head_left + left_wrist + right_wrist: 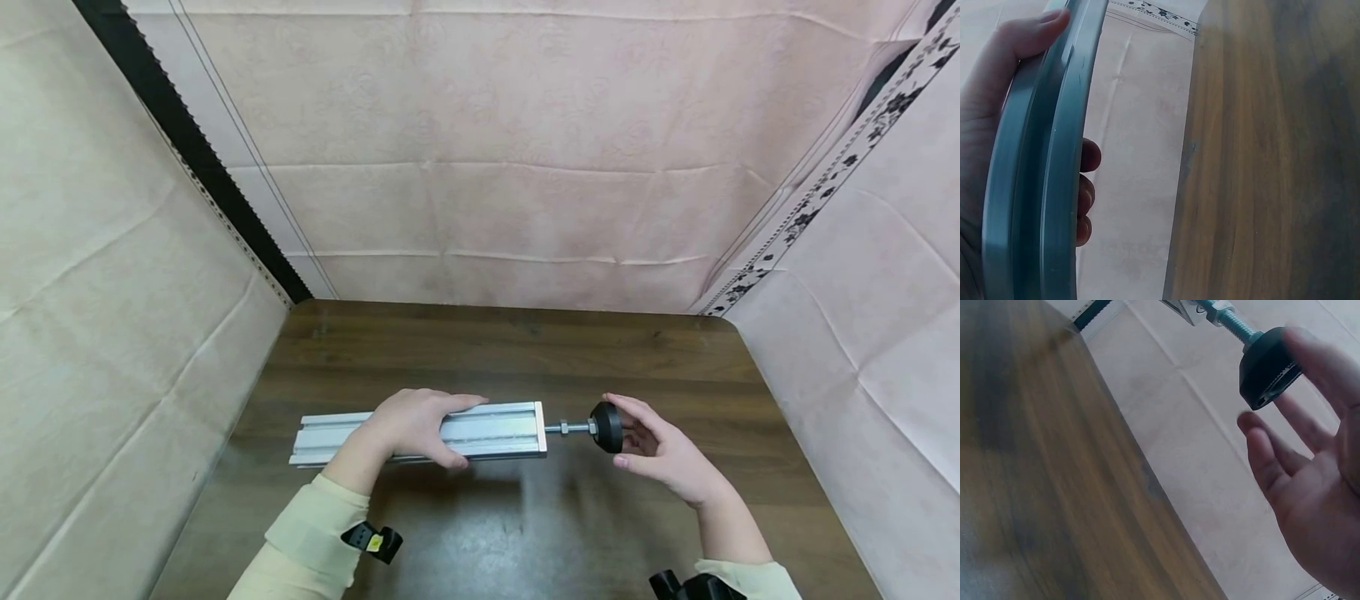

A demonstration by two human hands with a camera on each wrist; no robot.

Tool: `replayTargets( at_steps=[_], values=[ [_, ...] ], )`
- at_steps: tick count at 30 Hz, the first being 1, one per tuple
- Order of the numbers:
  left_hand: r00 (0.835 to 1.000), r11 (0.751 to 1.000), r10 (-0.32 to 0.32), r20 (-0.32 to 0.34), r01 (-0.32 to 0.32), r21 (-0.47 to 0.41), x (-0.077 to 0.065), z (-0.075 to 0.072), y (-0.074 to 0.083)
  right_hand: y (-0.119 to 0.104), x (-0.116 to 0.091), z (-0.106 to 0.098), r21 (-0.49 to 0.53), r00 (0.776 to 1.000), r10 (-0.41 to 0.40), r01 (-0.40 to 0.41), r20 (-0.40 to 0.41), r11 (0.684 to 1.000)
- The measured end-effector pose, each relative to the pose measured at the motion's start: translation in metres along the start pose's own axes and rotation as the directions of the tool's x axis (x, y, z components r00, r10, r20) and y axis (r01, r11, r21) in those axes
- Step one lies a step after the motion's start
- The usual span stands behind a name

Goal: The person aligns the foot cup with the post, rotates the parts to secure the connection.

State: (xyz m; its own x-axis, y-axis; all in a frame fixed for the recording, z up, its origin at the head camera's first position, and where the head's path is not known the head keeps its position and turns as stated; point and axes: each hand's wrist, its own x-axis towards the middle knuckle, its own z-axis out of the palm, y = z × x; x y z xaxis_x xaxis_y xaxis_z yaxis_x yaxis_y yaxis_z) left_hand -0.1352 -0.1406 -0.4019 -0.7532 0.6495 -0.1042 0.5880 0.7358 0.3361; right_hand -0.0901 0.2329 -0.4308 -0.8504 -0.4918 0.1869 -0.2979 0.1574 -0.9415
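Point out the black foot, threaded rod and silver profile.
Black foot (606, 427): head view, on its outer side.
Threaded rod (1236, 325): right wrist view, on its exposed thread.
Silver profile (498, 429): head view, on its grooved upper face.

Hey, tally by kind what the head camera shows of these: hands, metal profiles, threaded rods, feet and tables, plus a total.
Hands: 2 (left hand, right hand)
Slotted aluminium profile: 1
Threaded rod: 1
Black levelling foot: 1
Wood-grain table: 1
Total: 6
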Motion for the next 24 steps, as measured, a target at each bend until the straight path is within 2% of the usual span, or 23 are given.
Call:
replayTargets(
  at_steps=[2, 7, 9, 11, 16, 18, 24],
  values=[
    [1.000, 1.000, 0.003, 0.000, -0.003, -0.002, 0.0002, -0.0002, -0.0002, -0.0003, 0.0002, 0.0007, -0.001, 1.000, 0.020, -0.020, -0.001, 1.000],
    [1.000, 1.000, 0.006, 0.010, -0.006, -0.007, 0.0014, -0.0003, -0.0003, 0.0002, 0.0011, 0.0020, -0.012, 0.989, 0.141, -0.142, -0.047, 0.990],
    [1.000, 1.000, 0.004, 0.015, -0.004, -0.009, 0.0020, -0.0001, -0.0003, 0.0005, 0.0010, 0.0015, -0.019, 0.986, 0.156, -0.158, -0.051, 0.987],
    [1.000, 1.000, 0.004, 0.017, -0.004, -0.007, 0.0025, 0.0003, -0.0006, 0.0005, 0.0005, 0.0003, -0.011, 0.990, 0.135, -0.135, -0.043, 0.991],
    [1.000, 1.000, 0.006, 0.017, -0.005, -0.011, 0.0036, 0.0006, -0.0009, 0.0000, -0.0023, -0.0041, 0.001, 1.000, -0.001, 0.001, 0.004, 1.000],
    [1.000, 1.000, 0.003, 0.024, -0.003, -0.014, 0.0038, 0.0005, -0.0009, -0.0004, -0.0025, -0.0043, -0.019, 1.000, -0.012, 0.012, 0.004, 1.000],
    [0.999, 1.000, 0.000, 0.041, 0.001, -0.018, 0.0028, 0.0006, -0.0007, 0.0007, 0.0000, -0.0005, -0.094, 0.988, 0.146, -0.151, -0.053, 0.984]
  ],
)
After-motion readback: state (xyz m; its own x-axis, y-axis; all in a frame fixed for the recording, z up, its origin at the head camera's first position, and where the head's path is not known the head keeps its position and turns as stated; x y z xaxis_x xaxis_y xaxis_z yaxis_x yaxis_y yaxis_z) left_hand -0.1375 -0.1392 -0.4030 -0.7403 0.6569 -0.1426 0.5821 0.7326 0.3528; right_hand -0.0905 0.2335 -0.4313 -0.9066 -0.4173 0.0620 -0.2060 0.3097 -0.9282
